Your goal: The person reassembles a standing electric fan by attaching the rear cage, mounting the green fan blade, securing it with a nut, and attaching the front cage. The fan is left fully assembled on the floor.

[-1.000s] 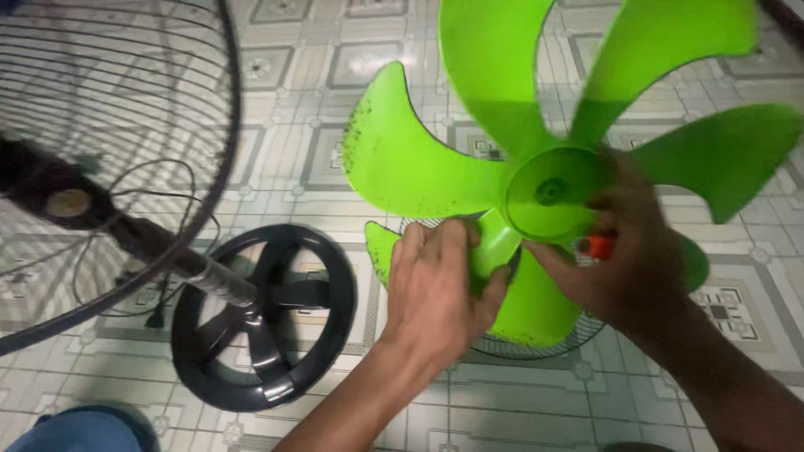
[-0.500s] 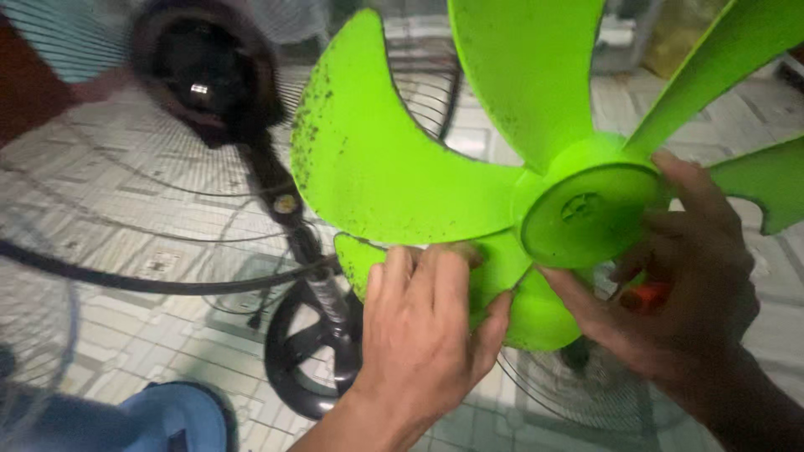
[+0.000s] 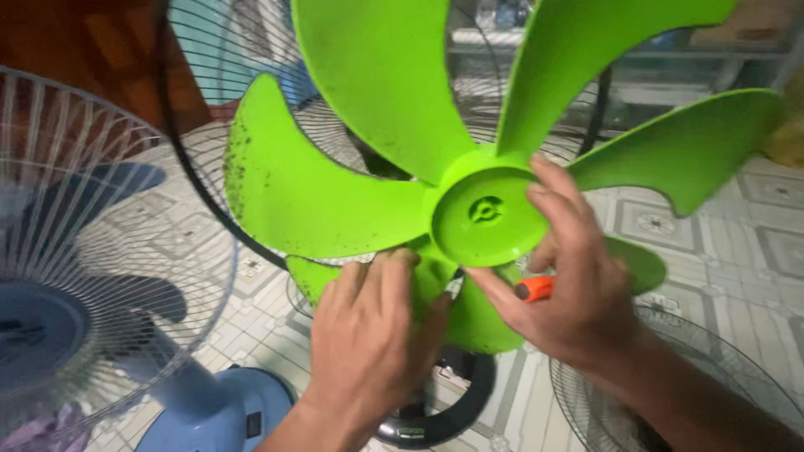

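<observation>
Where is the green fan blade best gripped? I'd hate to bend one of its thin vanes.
Probably at the round hub of the green fan blade, coming from below and the sides, as the left hand and right hand do now. The hub looks thick and rigid and sits at the centre, whereas the vanes are wide, thin and would likely flex.
</observation>
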